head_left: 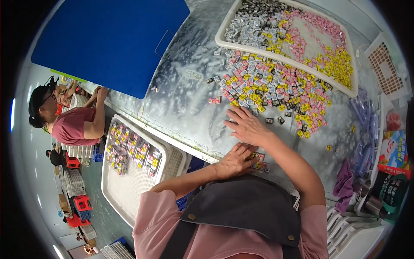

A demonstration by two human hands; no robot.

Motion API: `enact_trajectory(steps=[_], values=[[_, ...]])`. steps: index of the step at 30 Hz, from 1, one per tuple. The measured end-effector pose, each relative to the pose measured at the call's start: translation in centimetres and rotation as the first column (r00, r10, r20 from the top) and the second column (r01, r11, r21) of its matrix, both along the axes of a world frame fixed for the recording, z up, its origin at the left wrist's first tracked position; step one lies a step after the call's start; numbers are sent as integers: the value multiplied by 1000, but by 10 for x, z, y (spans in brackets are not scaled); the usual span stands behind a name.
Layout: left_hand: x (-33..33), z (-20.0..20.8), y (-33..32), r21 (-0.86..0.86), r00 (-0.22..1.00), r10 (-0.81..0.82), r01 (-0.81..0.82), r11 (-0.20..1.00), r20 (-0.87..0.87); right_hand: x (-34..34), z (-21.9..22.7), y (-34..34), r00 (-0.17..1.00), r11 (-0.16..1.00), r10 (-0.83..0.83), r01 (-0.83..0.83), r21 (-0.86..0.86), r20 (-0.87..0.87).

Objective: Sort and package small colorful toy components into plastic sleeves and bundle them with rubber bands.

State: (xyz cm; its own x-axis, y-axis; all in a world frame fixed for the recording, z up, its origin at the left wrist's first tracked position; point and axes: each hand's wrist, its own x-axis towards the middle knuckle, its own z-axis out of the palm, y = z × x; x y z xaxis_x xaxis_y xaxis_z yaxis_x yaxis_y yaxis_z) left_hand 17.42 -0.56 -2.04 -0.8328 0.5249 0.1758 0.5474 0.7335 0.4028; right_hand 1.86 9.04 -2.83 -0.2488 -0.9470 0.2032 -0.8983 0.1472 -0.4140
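My right hand lies palm down over the table, its fingers spread apart, just short of a wide heap of small block-like pieces in yellow, pink, white and black. A few dark pieces lie beside its fingers. Close to the table's near edge, my left hand is curled, with fingers bent and partly hidden. Several coloured pieces show beside its fingertips, against my dark apron. What the left fingers grip cannot be made out. A small pink-and-white group of pieces lies apart, left of the heap.
A white tray of loose pieces sits at the far side. Lower left, another white tray holds filled clear packs. A blue board covers the far left. A purple cloth hangs at right. Another person works at left.
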Motion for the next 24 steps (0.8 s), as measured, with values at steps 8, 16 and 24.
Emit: enact_trajectory(steps=[8,16,24], values=[[1,3,-18,-26,999,36,-37,999,-7,-28,-8,50,978,998,4,-16,-53,-211],[5,6,-87,-66,950,311,-312,948,-24,-52,-7,86,958,986,-144,118,-119,-248],[18,0,-171,-97,835,541,-549,830,-104,-48,-6,92,906,926,-363,323,-196,-219]])
